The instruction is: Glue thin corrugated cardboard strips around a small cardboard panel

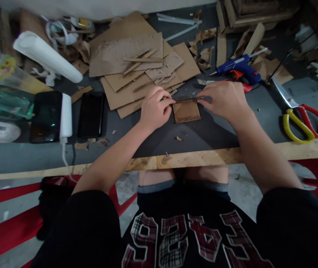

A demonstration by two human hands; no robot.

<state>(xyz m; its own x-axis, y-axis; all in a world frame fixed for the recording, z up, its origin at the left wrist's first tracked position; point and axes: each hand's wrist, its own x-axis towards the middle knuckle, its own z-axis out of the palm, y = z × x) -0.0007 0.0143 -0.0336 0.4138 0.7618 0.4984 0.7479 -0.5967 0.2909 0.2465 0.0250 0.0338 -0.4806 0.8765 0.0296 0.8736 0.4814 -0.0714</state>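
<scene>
A small square cardboard piece [186, 112] lies on the grey tabletop in front of me. Along its far edge runs a thin corrugated strip [186, 100], pinched at its left end by my left hand [156, 106]. At the strip's right end, my right hand [222, 97] is closed with thumb and fingertips together. The blade of a cutter [203, 82] shows just beyond my right hand, its other end hidden behind the hand. Both hands rest close to the table, on either side of the square.
Stacked cardboard sheets [125, 56] with loose strips lie behind my left hand. A blue glue gun [238, 69] and scissors [298, 115] lie to the right. A phone [91, 114], white roll [48, 56] and bottles are on the left. The wooden table edge [175, 160] is near me.
</scene>
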